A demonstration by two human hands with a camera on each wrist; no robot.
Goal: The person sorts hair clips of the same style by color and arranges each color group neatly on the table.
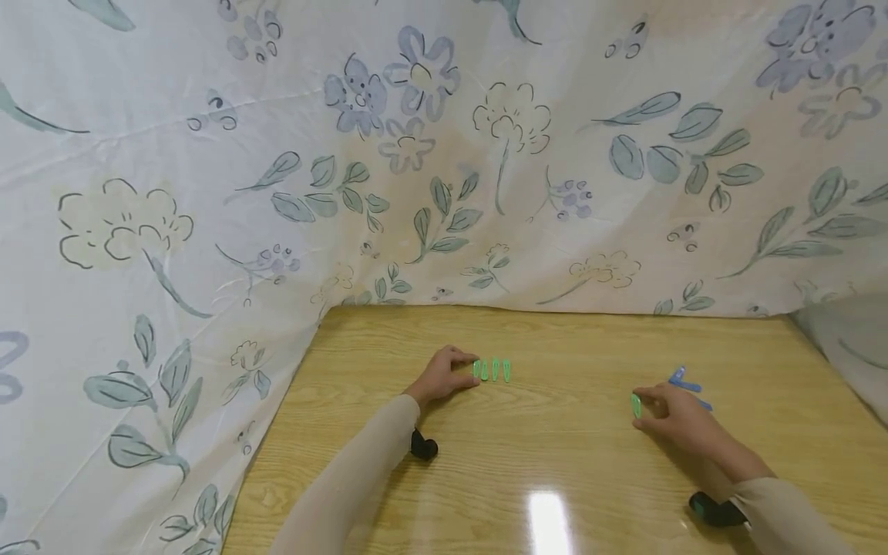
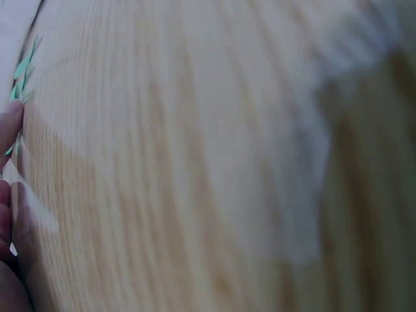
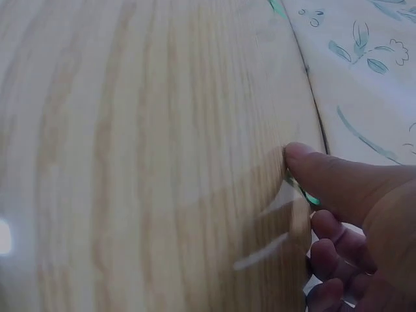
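Several small green hair clips (image 1: 496,369) stand side by side in a row on the table, slim and elongated in outline. At the row's left end, my left hand (image 1: 444,374) pinches the outermost clip (image 1: 476,368) between thumb and fingertips at its two ends. Well to the right, my right hand (image 1: 676,420) pinches another green clip (image 1: 636,405) by its ends. In the right wrist view, a green sliver (image 3: 313,200) of that clip shows beside the thumb; the rest is hidden. The left wrist view catches green clips (image 2: 23,68) beyond the fingers.
Blue clips (image 1: 683,381) lie just behind my right hand, partly covered by it. A wooden table (image 1: 555,455) with a bright reflection carries everything. Floral cloth (image 1: 444,193) hangs along its back and left side. Black wrist devices (image 1: 714,510) sit under both forearms.
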